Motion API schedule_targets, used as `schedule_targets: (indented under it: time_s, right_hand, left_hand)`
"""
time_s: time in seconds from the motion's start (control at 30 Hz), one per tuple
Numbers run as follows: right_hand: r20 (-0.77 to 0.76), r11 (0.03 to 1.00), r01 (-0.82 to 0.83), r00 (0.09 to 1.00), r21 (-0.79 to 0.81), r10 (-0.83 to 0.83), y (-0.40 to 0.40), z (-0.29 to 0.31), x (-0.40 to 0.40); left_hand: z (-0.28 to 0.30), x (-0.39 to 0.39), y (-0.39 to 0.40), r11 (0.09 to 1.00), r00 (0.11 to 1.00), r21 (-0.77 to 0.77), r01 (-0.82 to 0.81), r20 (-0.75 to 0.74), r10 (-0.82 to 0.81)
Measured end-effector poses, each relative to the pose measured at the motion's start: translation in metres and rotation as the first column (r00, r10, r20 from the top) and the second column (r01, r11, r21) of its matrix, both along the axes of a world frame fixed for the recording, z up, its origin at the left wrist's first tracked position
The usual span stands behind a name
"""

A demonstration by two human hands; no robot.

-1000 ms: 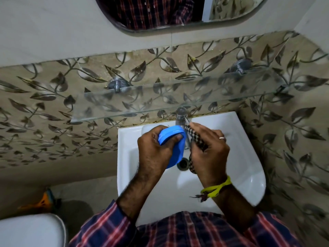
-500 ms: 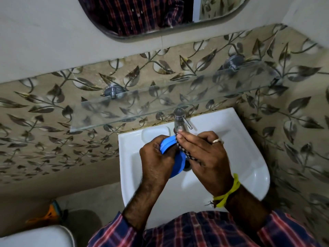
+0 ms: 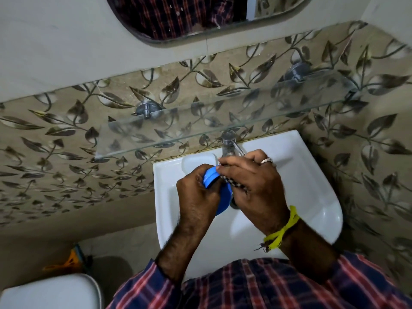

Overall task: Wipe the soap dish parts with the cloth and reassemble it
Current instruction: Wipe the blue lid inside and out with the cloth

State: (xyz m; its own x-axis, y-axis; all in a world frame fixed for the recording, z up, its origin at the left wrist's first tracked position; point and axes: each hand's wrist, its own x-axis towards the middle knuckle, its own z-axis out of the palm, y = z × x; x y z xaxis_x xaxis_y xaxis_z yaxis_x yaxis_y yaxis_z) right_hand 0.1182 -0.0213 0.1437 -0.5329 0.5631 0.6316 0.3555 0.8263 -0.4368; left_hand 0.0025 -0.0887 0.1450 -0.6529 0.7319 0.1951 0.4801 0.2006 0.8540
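My left hand (image 3: 197, 195) grips the blue soap dish (image 3: 223, 197) over the sink (image 3: 312, 175); my right hand (image 3: 254, 181) pinches the checked cloth (image 3: 234, 185) against it.

The soap dish (image 3: 223, 198) looks like smooth blue plastic, the cloth (image 3: 233, 184) a checked woven fabric, the sink (image 3: 312, 192) glossy white ceramic, the tap (image 3: 228, 141) shiny metal, the far shelf (image 3: 200, 126) clear glass, the wall tiles (image 3: 55, 152) satin, leaf-patterned
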Motion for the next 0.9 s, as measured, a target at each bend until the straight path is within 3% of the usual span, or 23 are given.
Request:
schedule_targets:
  time_s: [0.13,0.27,0.43,0.53,0.73,0.9]
  right_hand:
    - [-0.046,0.995,0.021,0.999,-0.1,-0.026,0.002,-0.001,0.0]
    - [-0.006,0.991,-0.115,0.993,-0.073,0.115,0.0,0.004,-0.003]
    - [-0.067,0.989,-0.067,0.996,-0.13,0.058,0.011,-0.006,0.005]
    - [-0.058,0.977,-0.165,0.986,-0.133,0.159,0.001,0.0,-0.005]
    - [-0.183,0.929,-0.099,0.982,-0.357,0.034,0.006,-0.014,0.002]
    - [-0.213,0.93,-0.13,0.975,-0.343,0.058,0.003,-0.013,-0.002]
  left_hand:
    - [-0.001,0.001,0.0,1.0,1.0,-0.028,-0.007,-0.008,0.007]
    - [-0.002,-0.003,0.001,1.0,1.0,-0.004,0.006,0.003,-0.006]
    - [0.0,-0.002,0.0,0.999,0.998,-0.038,-0.001,0.064,0.003]
    - [-0.006,-0.008,0.001,0.999,0.996,-0.033,-0.013,0.086,0.016]
    - [-0.003,-0.008,-0.006,0.995,0.911,0.066,-0.074,0.41,0.041]
    - [0.003,-0.012,-0.002,0.98,0.84,0.164,-0.112,0.542,0.005]
